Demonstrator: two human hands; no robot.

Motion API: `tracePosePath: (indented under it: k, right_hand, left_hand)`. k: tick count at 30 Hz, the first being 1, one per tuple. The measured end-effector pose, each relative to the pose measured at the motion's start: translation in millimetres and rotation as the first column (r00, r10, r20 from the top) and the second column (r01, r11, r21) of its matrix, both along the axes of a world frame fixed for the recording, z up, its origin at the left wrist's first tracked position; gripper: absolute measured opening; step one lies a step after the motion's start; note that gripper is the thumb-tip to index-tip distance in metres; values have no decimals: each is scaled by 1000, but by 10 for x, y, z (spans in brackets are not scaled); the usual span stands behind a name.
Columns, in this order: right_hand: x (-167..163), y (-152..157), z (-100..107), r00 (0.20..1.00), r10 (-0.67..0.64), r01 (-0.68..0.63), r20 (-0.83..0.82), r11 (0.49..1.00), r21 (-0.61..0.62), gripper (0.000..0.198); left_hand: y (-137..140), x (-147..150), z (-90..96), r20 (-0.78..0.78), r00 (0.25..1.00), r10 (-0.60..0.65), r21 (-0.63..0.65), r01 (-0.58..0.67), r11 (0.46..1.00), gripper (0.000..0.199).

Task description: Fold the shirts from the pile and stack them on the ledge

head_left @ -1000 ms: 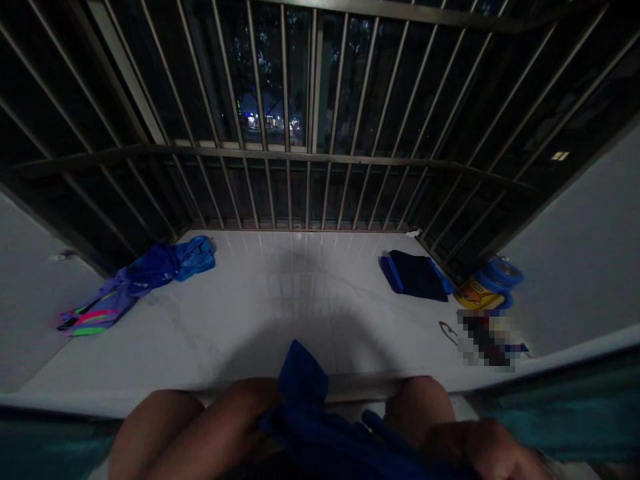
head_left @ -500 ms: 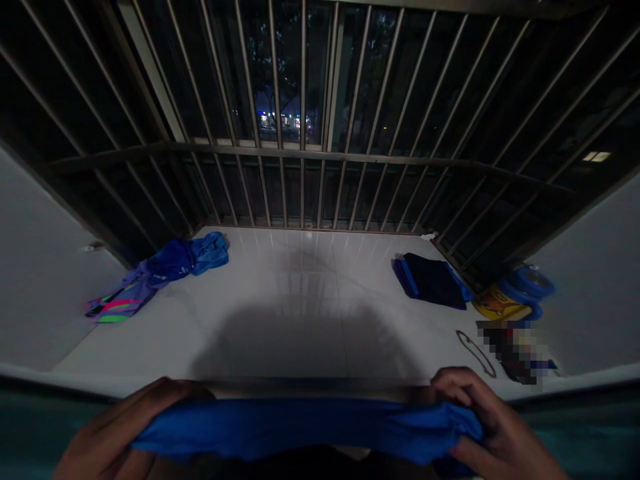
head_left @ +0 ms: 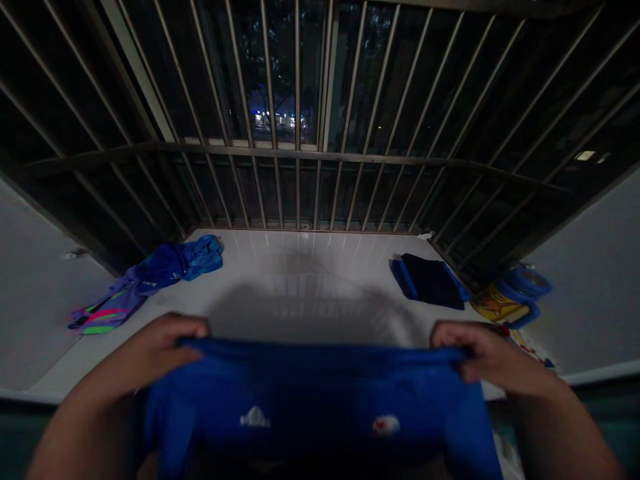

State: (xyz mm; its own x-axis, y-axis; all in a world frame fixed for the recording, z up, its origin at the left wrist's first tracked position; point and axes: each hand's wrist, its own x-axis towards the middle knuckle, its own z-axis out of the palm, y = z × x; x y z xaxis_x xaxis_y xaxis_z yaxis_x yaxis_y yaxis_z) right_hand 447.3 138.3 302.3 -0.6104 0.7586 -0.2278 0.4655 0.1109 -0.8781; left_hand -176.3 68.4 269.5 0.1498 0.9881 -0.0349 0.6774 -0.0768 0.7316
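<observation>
A blue shirt hangs stretched between my two hands, with a small white logo on one side of its front and a red-and-white badge on the other. My left hand pinches its upper left corner. At the upper right corner, my right hand grips the cloth between thumb and fingers. The lower part of the shirt runs into shadow and out of the picture.
Crumpled blue and purple clothes lie on the white ledge at left. Folded dark blue clothing rests at right, beside a yellow and blue container. Metal bars enclose the window behind.
Both hands have risen and moved forward over the ledge, lifting the shirt. Its front now hangs open with the logos showing, where before only a bunched band of cloth showed.
</observation>
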Motion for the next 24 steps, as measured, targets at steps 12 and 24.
tracePosePath:
  k: [12, 24]
  right_hand:
    - [-1694, 1421, -1223, 729, -575, 226, 372, 715, 662, 52]
    - [-1237, 469, -2485, 458, -547, 123, 701, 820, 559, 74]
  left_hand:
    - [1943, 1593, -1090, -512, 827, 234, 225, -134, 965, 54]
    - [1122, 1724, -2219, -568, 819, 74, 118, -8, 993, 74]
